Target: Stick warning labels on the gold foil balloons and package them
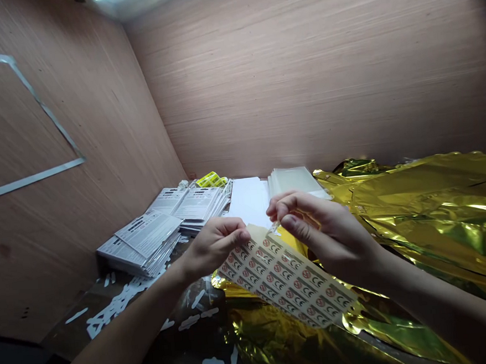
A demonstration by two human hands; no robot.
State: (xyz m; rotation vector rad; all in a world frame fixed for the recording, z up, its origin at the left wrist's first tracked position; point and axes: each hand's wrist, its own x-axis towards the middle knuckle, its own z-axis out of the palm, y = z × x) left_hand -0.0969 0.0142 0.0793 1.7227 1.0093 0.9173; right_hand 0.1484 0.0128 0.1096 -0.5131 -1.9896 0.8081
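A sheet of stickers (pixel 289 281) printed with CE marks and red circle signs hangs tilted in front of me. Its upper left corner is pinched between thumb and fingers of my left hand (pixel 220 242). Close to the sheet's top edge, my right hand (pixel 325 231) has thumb and fingertips pressed together on a small clear piece, apparently a sticker; whether it is fully off the sheet I cannot tell. Gold foil packaging (pixel 278 335) lies beneath the sheet.
Stacks of printed cards (pixel 147 238) stand at the left, with yellow labels (pixel 212 180) behind them. White sheets (pixel 248 198) and clear sleeves (pixel 295 181) lie at the back. White cut-out scraps (pixel 122 301) litter the table. More gold foil (pixel 432 207) covers the right side. Wooden walls (pixel 302 78) enclose the place.
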